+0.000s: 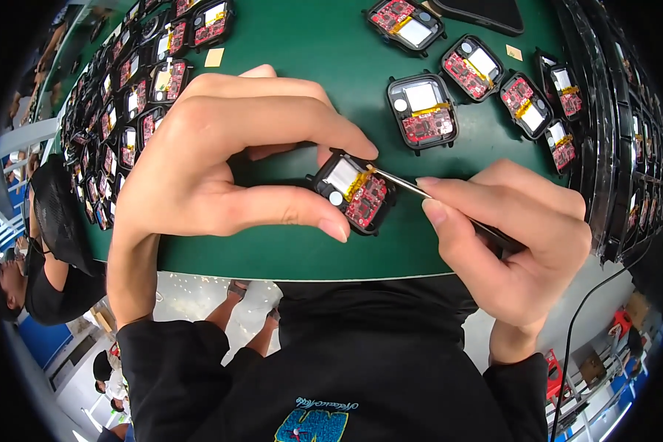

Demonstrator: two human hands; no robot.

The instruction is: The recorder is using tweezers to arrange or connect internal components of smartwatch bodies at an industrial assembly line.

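My left hand (228,155) grips an open smartwatch case (353,193) by its edges, thumb on the near side and fingers on the far side. Inside the case are a silver battery, a red circuit board, a yellow flex strip and a white round part. In my right hand (519,239) is a pair of slim metal tweezers (401,182), pinched between thumb and fingers. Their tip meets the case near the end of the yellow strip; whether it grips anything there is too small to tell. Just beyond lies another open watch case (422,110) on the green mat.
Several more open watch cases (473,68) lie at the far right. Many others crowd the left side (134,99). Stacked black trays (626,147) line the right edge. A black flat object (482,11) and small yellow paper squares (214,57) rest on the green mat (287,254). A person (55,250) sits at left.
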